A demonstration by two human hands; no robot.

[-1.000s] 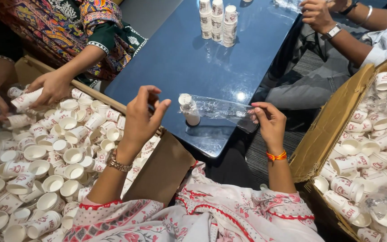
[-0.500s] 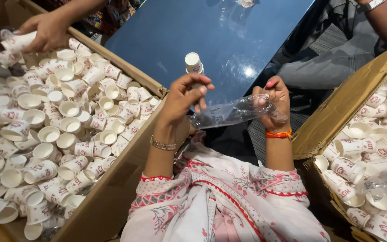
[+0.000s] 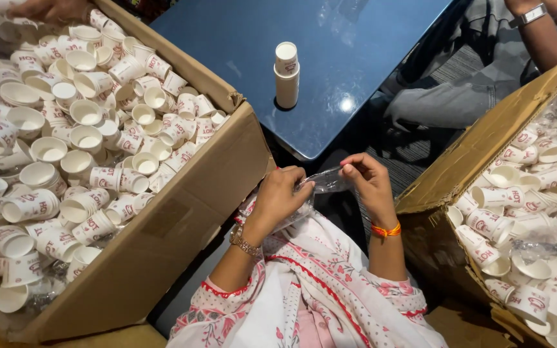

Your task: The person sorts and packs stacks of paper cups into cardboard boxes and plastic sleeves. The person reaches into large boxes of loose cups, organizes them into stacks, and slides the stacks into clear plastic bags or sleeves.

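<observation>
— Open room? Ahead, over the blue desk (image 3: 356, 58); only a short stack of paper cups (image 3: 286, 74) standing mid-surface.

— To the sides? Hemmed in: cardboard box (image 3: 182, 219) full of cups hard left, second box (image 3: 478, 148) right, a seated person's leg (image 3: 459, 96) beyond the desk edge.

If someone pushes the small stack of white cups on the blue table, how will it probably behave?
The stack of cups stands tall and narrow on the glossy blue table, so it would probably tip or slide easily. The cups look like thin paper, likely very light and easy to crush.
</observation>
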